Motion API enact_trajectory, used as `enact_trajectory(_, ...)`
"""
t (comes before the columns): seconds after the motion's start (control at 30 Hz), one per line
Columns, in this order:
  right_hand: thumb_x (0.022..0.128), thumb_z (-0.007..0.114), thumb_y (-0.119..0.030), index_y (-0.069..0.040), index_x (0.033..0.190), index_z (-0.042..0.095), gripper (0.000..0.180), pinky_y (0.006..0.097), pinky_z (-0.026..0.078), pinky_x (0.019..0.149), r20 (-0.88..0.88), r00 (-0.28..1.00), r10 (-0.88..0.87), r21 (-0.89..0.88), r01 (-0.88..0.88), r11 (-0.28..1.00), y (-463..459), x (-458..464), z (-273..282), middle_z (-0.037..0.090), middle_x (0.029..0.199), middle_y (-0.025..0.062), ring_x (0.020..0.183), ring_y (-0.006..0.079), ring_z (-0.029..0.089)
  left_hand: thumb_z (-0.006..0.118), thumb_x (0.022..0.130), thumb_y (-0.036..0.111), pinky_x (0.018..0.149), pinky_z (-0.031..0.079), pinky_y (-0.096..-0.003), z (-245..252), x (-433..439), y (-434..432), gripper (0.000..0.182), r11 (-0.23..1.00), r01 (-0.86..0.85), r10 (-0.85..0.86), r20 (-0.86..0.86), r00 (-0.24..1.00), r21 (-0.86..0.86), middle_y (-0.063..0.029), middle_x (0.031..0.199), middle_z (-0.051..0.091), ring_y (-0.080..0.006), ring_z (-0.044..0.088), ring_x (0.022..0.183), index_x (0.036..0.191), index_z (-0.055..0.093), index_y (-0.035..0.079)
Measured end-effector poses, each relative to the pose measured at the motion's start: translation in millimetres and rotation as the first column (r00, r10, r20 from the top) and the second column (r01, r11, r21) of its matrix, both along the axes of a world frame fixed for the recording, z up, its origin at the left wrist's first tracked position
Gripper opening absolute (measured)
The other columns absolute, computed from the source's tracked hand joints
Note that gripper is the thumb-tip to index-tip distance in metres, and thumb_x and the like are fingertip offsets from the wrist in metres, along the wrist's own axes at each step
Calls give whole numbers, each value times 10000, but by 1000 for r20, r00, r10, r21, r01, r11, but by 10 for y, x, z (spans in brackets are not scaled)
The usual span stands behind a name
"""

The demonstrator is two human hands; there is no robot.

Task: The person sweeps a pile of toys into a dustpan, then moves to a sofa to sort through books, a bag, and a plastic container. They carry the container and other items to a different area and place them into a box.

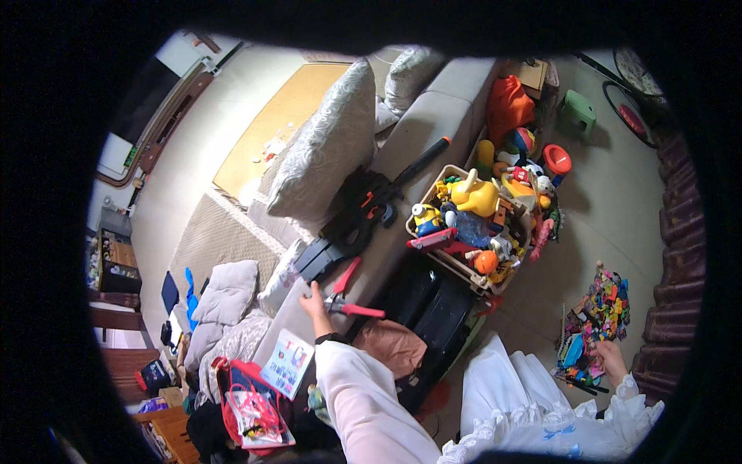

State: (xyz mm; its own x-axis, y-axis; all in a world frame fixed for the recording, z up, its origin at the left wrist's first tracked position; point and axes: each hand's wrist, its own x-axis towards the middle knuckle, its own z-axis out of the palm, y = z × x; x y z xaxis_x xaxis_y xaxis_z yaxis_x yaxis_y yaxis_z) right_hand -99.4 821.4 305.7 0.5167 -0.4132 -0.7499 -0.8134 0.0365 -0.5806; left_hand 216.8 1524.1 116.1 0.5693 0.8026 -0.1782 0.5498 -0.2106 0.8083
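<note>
My left hand [315, 307] is at the grey sofa's back, right beside the metal head of a red-handled hand tool [360, 311]. The tool's two handles are spread apart. Whether my fingers grip its head or only touch it is unclear. Just beyond lies a black and grey toy gun [362, 214] with an orange tip, along the sofa top. My right hand [613, 361] is low at the near edge of a pile of small colourful toys [603, 307] on the floor. Its fingertips meet the pile, and anything pinched in them is too small to tell.
A beige crate [446, 174] heaped with toys stands behind the sofa [429, 124]. Near it are a black case [426, 296], brown paper [391, 348], a red bucket [557, 159] and a green stool [578, 114]. A red bag [232, 417] and a printed booklet [284, 363] lie at lower left.
</note>
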Motion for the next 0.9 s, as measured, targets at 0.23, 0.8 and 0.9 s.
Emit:
enact_trajectory(0.23, 888, 512, -255, -34, 1053, 513, 276, 226, 381, 418, -234, 969, -73, 35, 84, 996, 179, 241, -28, 616, 798, 70, 466, 89, 453, 669, 750, 464, 841, 435, -330, -144, 549, 208, 685, 962, 193, -194, 15, 981, -194, -169, 1056, 595, -229, 571, 954, 1114, 518, -97)
enact_trajectory(0.8, 860, 521, -168, 27, 1043, 551, 268, 220, 432, 458, -149, 962, 228, 109, -213, 971, 506, 1358, -27, 635, 815, 71, 535, 91, 527, 622, 813, 328, 629, 477, -323, 1079, 39, -198, 340, 591, 186, -92, 164, 982, -785, -43, 902, 598, -152, 576, 811, 1035, 554, 81)
enact_trajectory(0.9, 867, 518, -194, 9, 1016, 564, 256, 226, 425, 456, -77, 953, 294, 144, -281, 949, 419, 1505, -72, 628, 804, 57, 545, 86, 523, 618, 816, 297, 665, 489, -322, 1471, -184, -586, 341, 680, 316, -138, 307, 942, -662, -83, 992, 577, -191, 579, 863, 1027, 549, 39)
